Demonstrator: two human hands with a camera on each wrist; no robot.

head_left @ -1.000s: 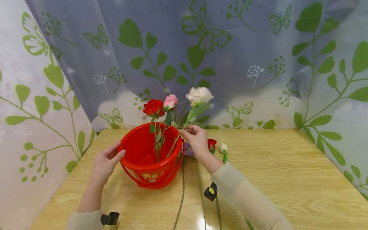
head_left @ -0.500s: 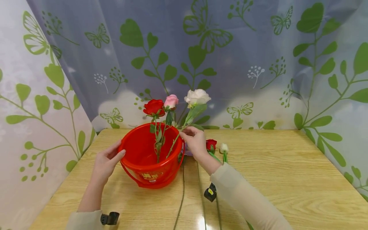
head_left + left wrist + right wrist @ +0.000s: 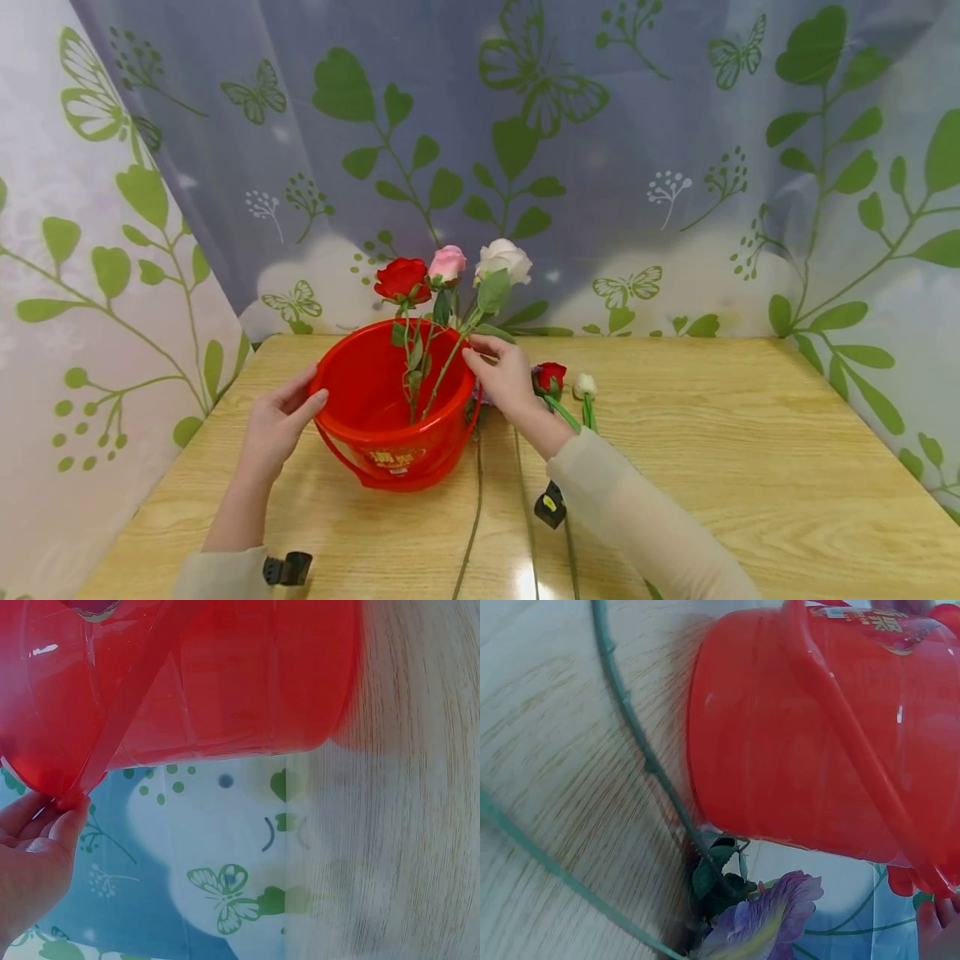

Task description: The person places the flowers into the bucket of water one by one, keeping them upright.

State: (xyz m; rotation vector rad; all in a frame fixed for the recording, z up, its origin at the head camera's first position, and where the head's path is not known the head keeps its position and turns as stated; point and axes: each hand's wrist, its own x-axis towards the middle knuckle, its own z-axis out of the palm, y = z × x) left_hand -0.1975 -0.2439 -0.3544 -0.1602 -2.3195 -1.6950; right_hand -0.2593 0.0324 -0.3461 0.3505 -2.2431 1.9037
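A red plastic bucket (image 3: 442, 454) stands on the table, with its handle hanging down. At its left rim my left hand (image 3: 276, 425) grips the edge, thumb outside; the left wrist view shows this hand (image 3: 37, 862) at the handle joint. A red rose (image 3: 402, 280), a pink rose (image 3: 447, 263) and a white flower (image 3: 504, 260) stand in the bucket, heads above the rim. At the right rim, my right hand (image 3: 510, 375) pinches the white flower's stem. Only fingertips of that hand (image 3: 939, 930) show in the right wrist view.
Right of the bucket lie a purple flower (image 3: 769, 919), a second red rose (image 3: 551, 377) and a white bud (image 3: 585, 386). Their long stems (image 3: 477, 500) run toward the table's front edge. A patterned curtain (image 3: 637, 208) hangs behind the wooden table (image 3: 750, 450).
The white flower's head has swung left and lower, toward the pink rose. My right hand has shifted slightly left with its stem. My left hand and the bucket have stayed put.
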